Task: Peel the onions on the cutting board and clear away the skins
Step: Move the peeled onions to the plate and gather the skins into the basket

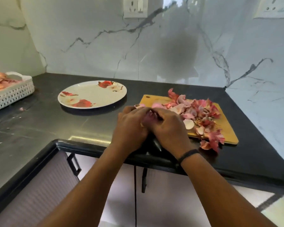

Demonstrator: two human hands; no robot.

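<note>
A purple onion (147, 118) sits between my two hands at the near left corner of the wooden cutting board (156, 99). My left hand (129, 126) curls round its left side. My right hand (169, 128) grips it from the right, fingertips meeting the left hand's on top. Most of the onion is hidden by my fingers. A heap of red and pink onion skins (202, 112) with a few cut onion ends covers the board's middle and right. Some skins (210, 143) spill over the near edge onto the black counter. A dark knife tip (157, 144) pokes out under my right hand.
A flowered white plate (92, 95) lies on the counter left of the board. A white perforated basket (11, 94) with onions stands at the far left. Marble walls close the back and right. Cabinet handles (74, 163) hang below the counter edge.
</note>
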